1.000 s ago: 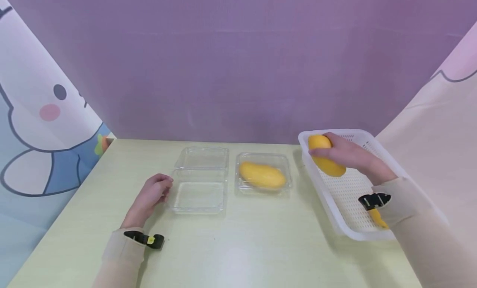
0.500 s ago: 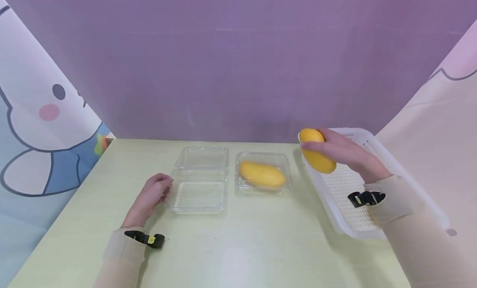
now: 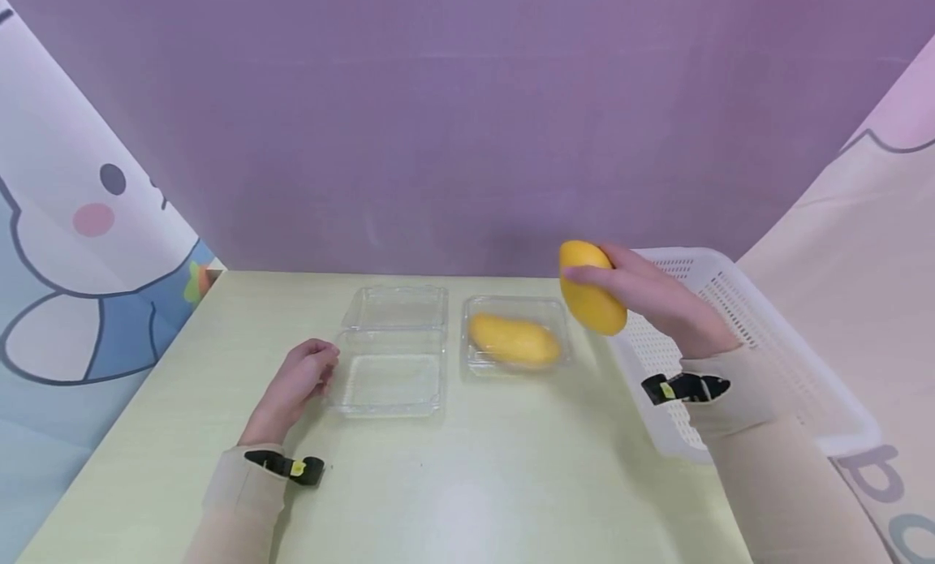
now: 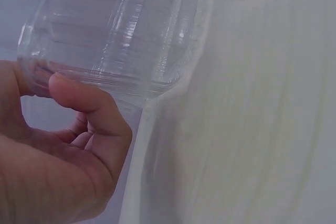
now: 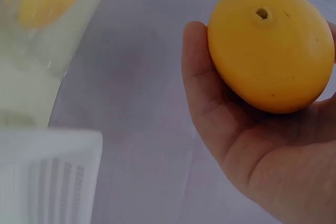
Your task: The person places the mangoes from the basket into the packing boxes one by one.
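A yellow mango (image 3: 588, 292) is in my right hand (image 3: 653, 300), gripped between thumb and fingers above the left side of the white basket; in the right wrist view its stem scar faces the camera. My left hand (image 3: 295, 381) pinches the left edge of a clear plastic clamshell box (image 3: 390, 385), its thumb and forefinger at the rim in the left wrist view. This box lies open, its lid (image 3: 398, 308) folded back. Between it and the basket sits another clear box (image 3: 514, 369), lid shut, with a mango (image 3: 514, 341) inside.
The white perforated basket (image 3: 862, 434) stands on the right side of the pale table (image 3: 467, 499), partly hidden by my right arm. A purple backdrop (image 3: 467, 142) rises behind the table. Cartoon-printed cloths (image 3: 73, 320) hang at both sides.
My right hand has moved left with the mango, from over the basket's inside to its left rim, and slightly up. The left hand and both boxes stay where they were.
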`<state>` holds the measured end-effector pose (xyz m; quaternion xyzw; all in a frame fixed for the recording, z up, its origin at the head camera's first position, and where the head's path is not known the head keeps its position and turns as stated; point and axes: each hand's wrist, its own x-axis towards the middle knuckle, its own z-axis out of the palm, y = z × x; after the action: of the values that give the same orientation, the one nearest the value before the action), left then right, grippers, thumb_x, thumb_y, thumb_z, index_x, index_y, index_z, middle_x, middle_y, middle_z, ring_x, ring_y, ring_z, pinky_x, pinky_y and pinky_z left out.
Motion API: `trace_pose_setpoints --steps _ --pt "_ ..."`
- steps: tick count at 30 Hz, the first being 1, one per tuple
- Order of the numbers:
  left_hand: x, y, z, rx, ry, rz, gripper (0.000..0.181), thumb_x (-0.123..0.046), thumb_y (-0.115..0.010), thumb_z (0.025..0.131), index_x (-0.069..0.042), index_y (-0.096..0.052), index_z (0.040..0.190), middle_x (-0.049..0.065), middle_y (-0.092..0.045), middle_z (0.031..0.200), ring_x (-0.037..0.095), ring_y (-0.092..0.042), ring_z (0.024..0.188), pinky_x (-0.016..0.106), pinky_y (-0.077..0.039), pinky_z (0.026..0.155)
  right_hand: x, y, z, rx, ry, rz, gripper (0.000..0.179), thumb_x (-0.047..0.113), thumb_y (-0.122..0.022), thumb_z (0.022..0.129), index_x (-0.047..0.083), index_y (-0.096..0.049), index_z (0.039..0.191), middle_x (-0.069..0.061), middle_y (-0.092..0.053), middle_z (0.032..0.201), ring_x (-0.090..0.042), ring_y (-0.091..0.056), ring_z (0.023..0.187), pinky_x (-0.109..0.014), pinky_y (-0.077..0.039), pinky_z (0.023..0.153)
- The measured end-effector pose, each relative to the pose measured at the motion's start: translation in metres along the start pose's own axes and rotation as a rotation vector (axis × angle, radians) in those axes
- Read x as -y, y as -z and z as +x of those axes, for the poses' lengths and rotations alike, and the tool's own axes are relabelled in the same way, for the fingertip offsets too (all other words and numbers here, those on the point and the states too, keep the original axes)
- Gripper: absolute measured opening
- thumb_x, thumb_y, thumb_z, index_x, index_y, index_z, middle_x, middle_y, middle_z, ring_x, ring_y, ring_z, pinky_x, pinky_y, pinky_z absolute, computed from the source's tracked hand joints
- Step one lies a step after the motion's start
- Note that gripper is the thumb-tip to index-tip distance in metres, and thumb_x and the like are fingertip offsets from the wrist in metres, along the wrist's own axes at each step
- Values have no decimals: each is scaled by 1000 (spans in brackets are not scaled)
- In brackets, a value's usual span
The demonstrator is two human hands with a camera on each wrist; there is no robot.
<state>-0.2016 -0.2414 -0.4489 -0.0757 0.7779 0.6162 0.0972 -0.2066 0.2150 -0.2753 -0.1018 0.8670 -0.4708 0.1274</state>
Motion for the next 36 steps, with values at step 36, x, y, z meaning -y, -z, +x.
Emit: trace_pose_setpoints --steps 36 --pt "0 -1 -1 16 9 -14 28 -16 -43 106 6 -43 123 5 -48 89 14 -48 69 25 -42 58 -9 -91 30 -23 43 183 54 42 -64 97 8 -47 136 -14 -57 110 -28 -59 90 -39 -47 83"
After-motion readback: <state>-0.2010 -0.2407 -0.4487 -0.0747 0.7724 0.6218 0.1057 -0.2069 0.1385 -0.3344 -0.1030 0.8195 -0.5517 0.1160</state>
